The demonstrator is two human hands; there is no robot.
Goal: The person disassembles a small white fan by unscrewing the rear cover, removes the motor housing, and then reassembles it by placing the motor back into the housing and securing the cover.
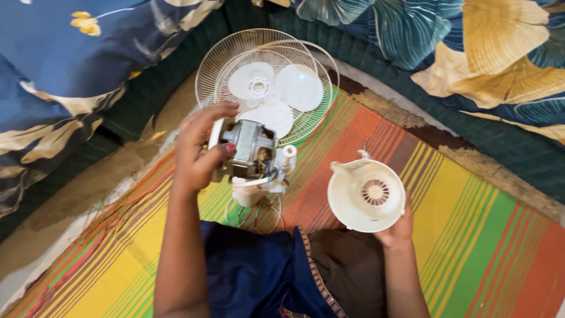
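My left hand (200, 147) grips the bare fan motor (250, 150), a grey metal block with coloured wires hanging from it, attached to a white neck piece (250, 191). My right hand (397, 229) holds a round white plastic motor cover (366, 195) from below, its vented inside facing up. Just beyond the motor lie two white wire fan guards (223, 59), with the white blade set (271, 88) resting inside them.
I sit on a striped mat (471, 235) in orange, yellow and green. Dark blue floral cushions (53, 53) and a floral cushion (500, 47) border the far side. My dark blue garment (259, 271) covers my lap.
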